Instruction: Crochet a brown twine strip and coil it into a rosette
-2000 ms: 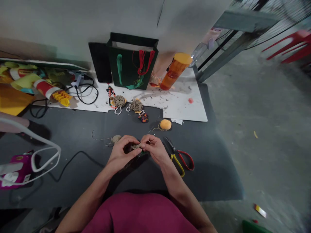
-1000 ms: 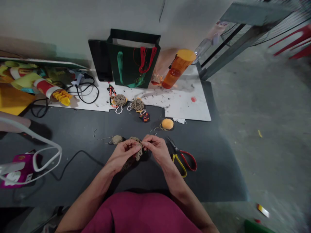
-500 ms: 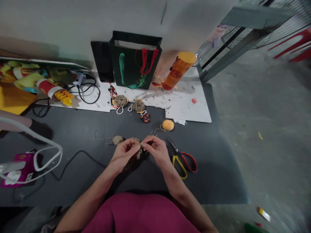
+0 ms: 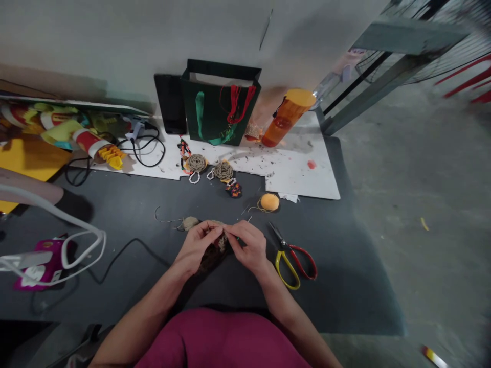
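Brown twine piece (image 4: 219, 240) pinched between left hand (image 4: 196, 247) and right hand (image 4: 250, 249) (both closed on it); beyond the grip, green bag (image 4: 214, 118) holds red cords (image 4: 238, 105).

- A jute piece (image 4: 219, 241) is held between the left hand (image 4: 196, 249) and the right hand (image 4: 248, 246), over the mat (image 4: 337, 266).
- Scissors (image 4: 293, 255) are laid on the mat, just right of the right hand.
- A twine ball (image 4: 189, 223) is set just behind the left hand, and a thread ball (image 4: 269, 202) behind the right hand.
- Farther back, a board (image 4: 303, 176) is laid on the mat, with a jute rosette (image 4: 196, 162) at its near edge.
- A paper bag (image 4: 215, 110) is stood at the board's back, with a bottle (image 4: 286, 118) leaned to its right.
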A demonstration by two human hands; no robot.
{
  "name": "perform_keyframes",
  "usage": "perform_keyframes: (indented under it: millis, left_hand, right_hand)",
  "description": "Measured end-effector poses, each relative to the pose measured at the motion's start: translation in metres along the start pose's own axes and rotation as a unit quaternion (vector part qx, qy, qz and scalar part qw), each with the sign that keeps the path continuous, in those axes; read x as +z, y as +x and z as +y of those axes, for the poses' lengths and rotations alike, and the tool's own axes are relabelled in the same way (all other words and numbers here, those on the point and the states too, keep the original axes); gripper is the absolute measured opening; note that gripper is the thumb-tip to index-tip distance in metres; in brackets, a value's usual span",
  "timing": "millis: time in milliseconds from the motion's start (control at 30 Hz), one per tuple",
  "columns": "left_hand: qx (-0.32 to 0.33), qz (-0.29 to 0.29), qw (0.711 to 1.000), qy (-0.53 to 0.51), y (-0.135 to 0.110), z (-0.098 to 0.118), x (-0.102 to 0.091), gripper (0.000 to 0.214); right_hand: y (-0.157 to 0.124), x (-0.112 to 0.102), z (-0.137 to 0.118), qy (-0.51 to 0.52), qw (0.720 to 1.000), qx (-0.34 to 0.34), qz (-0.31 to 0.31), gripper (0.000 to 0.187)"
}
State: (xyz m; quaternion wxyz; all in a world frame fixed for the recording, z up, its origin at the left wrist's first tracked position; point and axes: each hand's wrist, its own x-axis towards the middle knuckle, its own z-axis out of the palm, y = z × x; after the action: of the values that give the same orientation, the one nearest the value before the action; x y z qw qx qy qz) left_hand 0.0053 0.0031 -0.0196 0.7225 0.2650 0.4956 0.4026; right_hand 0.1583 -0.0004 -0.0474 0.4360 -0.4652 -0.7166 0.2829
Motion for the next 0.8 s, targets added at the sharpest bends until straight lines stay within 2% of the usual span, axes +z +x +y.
perform_keyframes:
  millis: [167, 300, 433, 533, 633, 800]
  left_hand:
    - [0.003, 0.0, 1.0, -0.014, 0.001, -0.001, -0.002, 0.037]
    - [-0.003, 0.03, 0.999, -0.015, 0.002, 0.001, -0.004, 0.037]
    - [0.038, 0.057, 0.998, 0.007, 0.004, 0.004, -0.006, 0.033]
    - [0.051, 0.056, 0.997, 0.015, 0.004, 0.005, -0.005, 0.033]
    - [0.039, 0.048, 0.998, 0.008, 0.002, 0.006, -0.003, 0.037]
    - [0.031, 0.025, 0.999, -0.022, -0.005, 0.009, 0.003, 0.038]
  right_hand:
    - [0.001, 0.0, -0.003, -0.051, 0.996, -0.078, 0.01, 0.02]
    - [0.01, -0.017, -0.004, -0.048, 0.998, -0.049, 0.002, 0.018]
    - [0.014, -0.045, 0.001, -0.091, 0.991, -0.038, -0.091, 0.014]
    - [0.01, -0.057, 0.004, -0.157, 0.973, -0.026, -0.166, 0.019]
    - [0.005, -0.058, 0.001, -0.249, 0.94, 0.003, -0.233, 0.024]
    - [0.005, -0.05, -0.011, -0.337, 0.887, 0.009, -0.314, 0.016]
